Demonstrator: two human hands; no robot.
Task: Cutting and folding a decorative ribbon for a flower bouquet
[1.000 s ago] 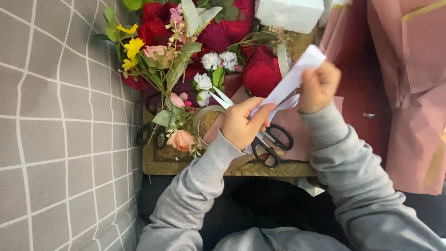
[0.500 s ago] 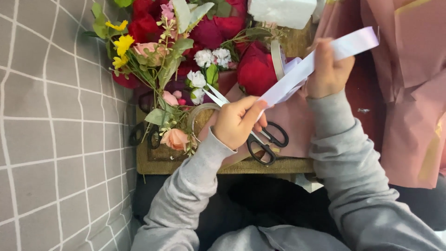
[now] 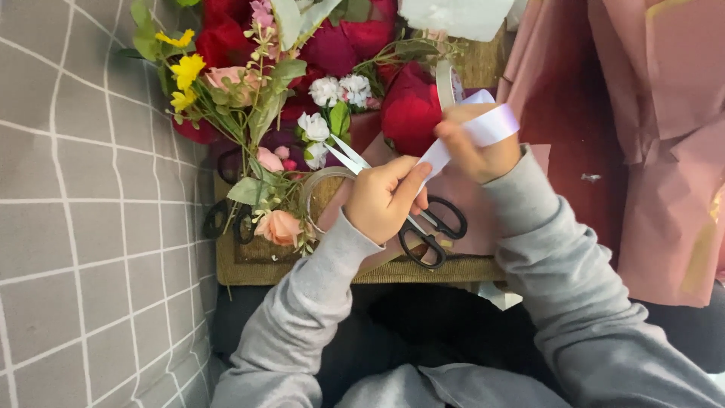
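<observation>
Head view. The left hand (image 3: 387,198) and right hand (image 3: 480,148) each close their grip on a pale lilac ribbon (image 3: 483,130), stretched taut between them above a burlap-covered surface (image 3: 302,264). Black-handled scissors (image 3: 427,227) lie open beneath the left hand. Red roses (image 3: 411,113), pink roses (image 3: 278,225) and yellow flowers (image 3: 185,72) lie beyond; pink wrapping paper (image 3: 649,151) lies at right.

A white boxy package (image 3: 457,15) sits at the top edge, behind the red flowers (image 3: 411,113)
</observation>
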